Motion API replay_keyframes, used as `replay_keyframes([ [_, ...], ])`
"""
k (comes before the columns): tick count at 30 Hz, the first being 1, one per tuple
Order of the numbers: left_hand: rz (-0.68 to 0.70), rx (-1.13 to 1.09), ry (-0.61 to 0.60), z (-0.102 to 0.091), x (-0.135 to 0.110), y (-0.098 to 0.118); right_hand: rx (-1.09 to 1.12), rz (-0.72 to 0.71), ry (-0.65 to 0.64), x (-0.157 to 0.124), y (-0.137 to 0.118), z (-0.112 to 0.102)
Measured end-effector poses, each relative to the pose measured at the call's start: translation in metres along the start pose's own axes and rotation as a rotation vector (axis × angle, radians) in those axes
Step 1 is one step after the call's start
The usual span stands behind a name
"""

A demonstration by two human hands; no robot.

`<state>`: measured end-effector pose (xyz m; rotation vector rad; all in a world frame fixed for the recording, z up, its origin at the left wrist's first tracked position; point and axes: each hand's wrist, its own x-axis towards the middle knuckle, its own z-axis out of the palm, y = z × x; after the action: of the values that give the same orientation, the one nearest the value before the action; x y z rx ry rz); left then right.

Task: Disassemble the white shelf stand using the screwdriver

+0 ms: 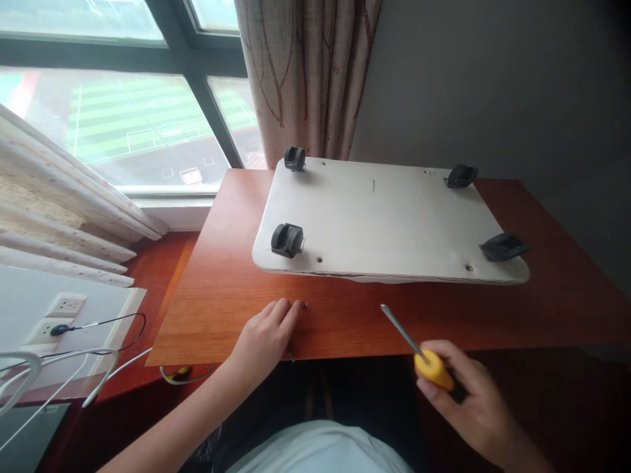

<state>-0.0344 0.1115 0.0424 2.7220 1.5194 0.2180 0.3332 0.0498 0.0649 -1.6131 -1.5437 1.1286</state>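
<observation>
My right hand is wrapped round the yellow-and-black handle of a screwdriver, its metal shaft pointing up and left over the table's front edge. My left hand rests on the wooden table with its fingers closed; a tiny metallic piece shows at the fingertips, too small to name. Another thin small piece lies by the table edge, partly hidden by that hand. Beyond both hands lies a white board, with black casters sticking up at its corners and small holes near them.
Behind the table hang a patterned curtain and a grey wall. A window is at the left. Low on the left, a plug sits in a wall socket, and white cables run beside the table.
</observation>
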Motion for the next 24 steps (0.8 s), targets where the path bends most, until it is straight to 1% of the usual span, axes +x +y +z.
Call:
replay_keyframes([
  [1, -0.004, -0.006, 0.010, 0.002, 0.001, 0.000, -0.052, -0.026, -0.049, 0.005, -0.006, 0.015],
  [2, -0.010, -0.011, 0.021, 0.003, 0.002, 0.000, -0.046, -0.036, -0.121, 0.011, -0.011, 0.025],
  [4, -0.019, -0.016, 0.037, 0.006, 0.002, -0.001, 0.035, -0.013, -0.189, 0.023, -0.016, 0.034],
  [7, -0.024, -0.015, 0.064, 0.007, 0.002, -0.001, 0.208, 0.040, -0.221, 0.034, -0.017, 0.032],
  [9, -0.021, -0.013, 0.076, 0.006, 0.003, -0.001, 0.249, 0.046, -0.250, 0.038, -0.016, 0.030],
  [15, -0.033, 0.017, 0.089, 0.008, 0.004, -0.001, 0.216, 0.030, -0.308, 0.045, -0.018, 0.037],
  [24, -0.030, 0.004, 0.100, 0.011, 0.004, -0.003, 0.199, 0.085, -0.286, 0.049, -0.023, 0.051],
])
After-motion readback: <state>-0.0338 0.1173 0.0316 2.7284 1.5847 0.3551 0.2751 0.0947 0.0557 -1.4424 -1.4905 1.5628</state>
